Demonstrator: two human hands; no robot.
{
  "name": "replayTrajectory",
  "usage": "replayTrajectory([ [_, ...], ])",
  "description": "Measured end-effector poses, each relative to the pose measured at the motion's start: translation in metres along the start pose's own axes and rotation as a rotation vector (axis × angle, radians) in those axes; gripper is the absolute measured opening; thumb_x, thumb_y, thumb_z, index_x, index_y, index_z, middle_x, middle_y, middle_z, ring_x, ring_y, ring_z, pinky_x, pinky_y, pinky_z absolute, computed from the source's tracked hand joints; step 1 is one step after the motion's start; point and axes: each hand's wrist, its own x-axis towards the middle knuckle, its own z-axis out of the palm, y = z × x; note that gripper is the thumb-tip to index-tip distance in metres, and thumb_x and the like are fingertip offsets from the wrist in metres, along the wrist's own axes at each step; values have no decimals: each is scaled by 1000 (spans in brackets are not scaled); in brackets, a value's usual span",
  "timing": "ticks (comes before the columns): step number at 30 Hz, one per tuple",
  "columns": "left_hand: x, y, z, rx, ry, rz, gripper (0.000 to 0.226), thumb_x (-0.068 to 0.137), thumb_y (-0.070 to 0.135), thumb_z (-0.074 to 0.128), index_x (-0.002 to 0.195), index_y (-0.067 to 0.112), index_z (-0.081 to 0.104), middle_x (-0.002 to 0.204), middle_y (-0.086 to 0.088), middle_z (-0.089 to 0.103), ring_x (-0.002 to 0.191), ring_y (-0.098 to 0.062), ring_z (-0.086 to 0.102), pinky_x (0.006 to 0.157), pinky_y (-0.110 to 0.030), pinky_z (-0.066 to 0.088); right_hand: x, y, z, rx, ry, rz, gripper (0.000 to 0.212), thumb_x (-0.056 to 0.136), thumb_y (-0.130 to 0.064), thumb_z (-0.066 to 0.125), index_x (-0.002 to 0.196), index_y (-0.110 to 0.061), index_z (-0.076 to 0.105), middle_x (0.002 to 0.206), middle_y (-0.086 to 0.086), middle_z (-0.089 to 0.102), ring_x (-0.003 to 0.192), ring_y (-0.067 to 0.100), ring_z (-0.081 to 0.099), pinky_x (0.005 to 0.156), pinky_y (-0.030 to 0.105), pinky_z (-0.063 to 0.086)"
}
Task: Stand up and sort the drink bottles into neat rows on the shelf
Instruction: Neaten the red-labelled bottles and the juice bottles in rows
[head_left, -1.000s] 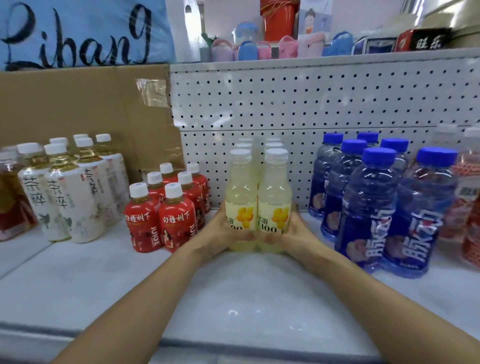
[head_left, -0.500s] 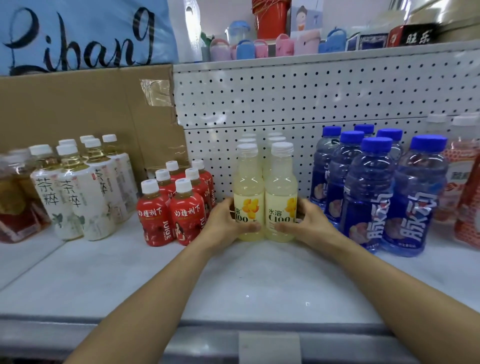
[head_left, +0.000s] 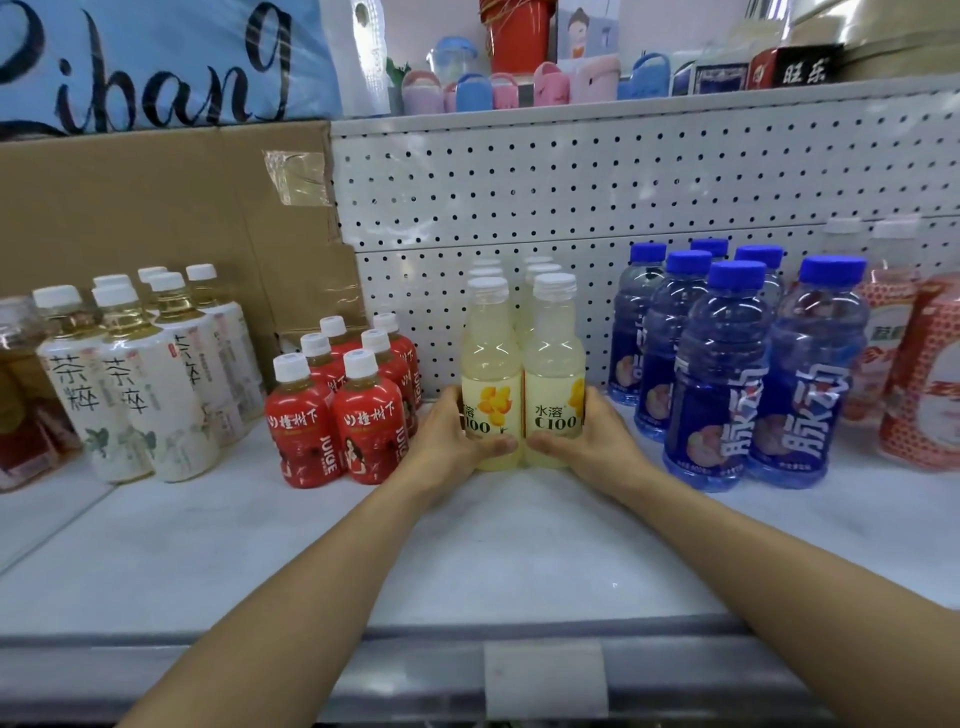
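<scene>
Two rows of pale yellow C100 bottles stand upright in the middle of the white shelf (head_left: 519, 545). My left hand (head_left: 457, 441) grips the front left yellow bottle (head_left: 491, 374) near its base. My right hand (head_left: 587, 441) grips the front right yellow bottle (head_left: 553, 369) the same way. The two front bottles touch side by side. More yellow bottles stand behind them, mostly hidden.
Red juice bottles (head_left: 343, 405) stand in two rows left of the yellow ones, white tea bottles (head_left: 135, 379) further left. Blue-capped bottles (head_left: 727, 374) stand to the right, then red-patterned drinks (head_left: 914, 374). A pegboard (head_left: 571, 197) backs the shelf; cardboard (head_left: 156, 218) leans at left.
Both hands have pushed the two front yellow bottles further back on the shelf, toward the pegboard. The view has pulled back and the shelf's front edge now shows.
</scene>
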Motion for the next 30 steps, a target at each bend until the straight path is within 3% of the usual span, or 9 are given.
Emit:
replayTrajectory([
  [4,-2,12,0,237,-91,-34,69,67,49,86,123,26,52,116,11,63,114,-8,60,98,-32,51,-12,-3,-11,-29,-191,65,67,69,-30,85,124,-25,47,120,-6,61,107,7,63,81,21,55],
  [7,-28,35,13,372,150,-43,96,74,51,79,148,22,25,144,1,28,138,-14,25,118,-38,27,-37,-11,-33,-162,-242,32,72,76,-38,78,136,-34,39,128,-20,44,118,3,46,101,29,43],
  [10,-63,62,48,228,343,156,90,80,38,77,148,19,21,136,7,24,132,-14,31,114,-36,34,-66,-18,-61,-204,-103,-133,54,88,-29,70,138,-24,50,123,-17,54,110,-1,53,93,22,50],
  [14,-66,91,111,99,89,109,94,79,46,77,151,28,19,145,12,24,136,-13,35,114,-39,37,-92,-9,-117,-145,143,-378,14,87,-16,71,101,-17,70,93,-10,68,86,5,63,73,15,51],
  [18,-54,112,158,81,-86,47,102,76,39,82,151,38,12,152,13,21,140,-7,27,112,-26,22,-93,13,-181,-118,415,-410,39,81,-12,77,112,-15,55,105,-7,55,93,6,57,76,16,49],
  [20,-43,117,171,45,-92,46,93,69,29,87,127,62,23,141,15,35,131,-7,40,109,-26,32,-82,27,-202,-137,366,-259,68,78,-20,80,133,-17,41,125,-6,47,111,6,52,93,20,46],
  [22,-28,112,181,33,-60,87,92,60,21,89,122,61,33,134,8,50,121,-6,54,102,-31,48,-70,37,-213,-81,159,-111,89,76,-28,82,145,-26,26,136,-10,44,121,4,47,104,30,41],
  [25,-16,108,187,-46,-95,36,87,71,3,84,139,30,36,124,6,62,106,0,63,81,-17,54,-53,49,-217,-9,-18,-66,78,76,-37,79,138,-38,31,130,-16,56,120,5,55,105,46,45],
  [30,-3,109,193,-113,-88,-13,79,79,-5,76,141,22,36,117,6,67,102,0,64,77,-16,53,-31,52,-212,31,-68,-21,71,84,-17,75,140,-26,33,113,-25,57,115,7,57,107,47,43],
])
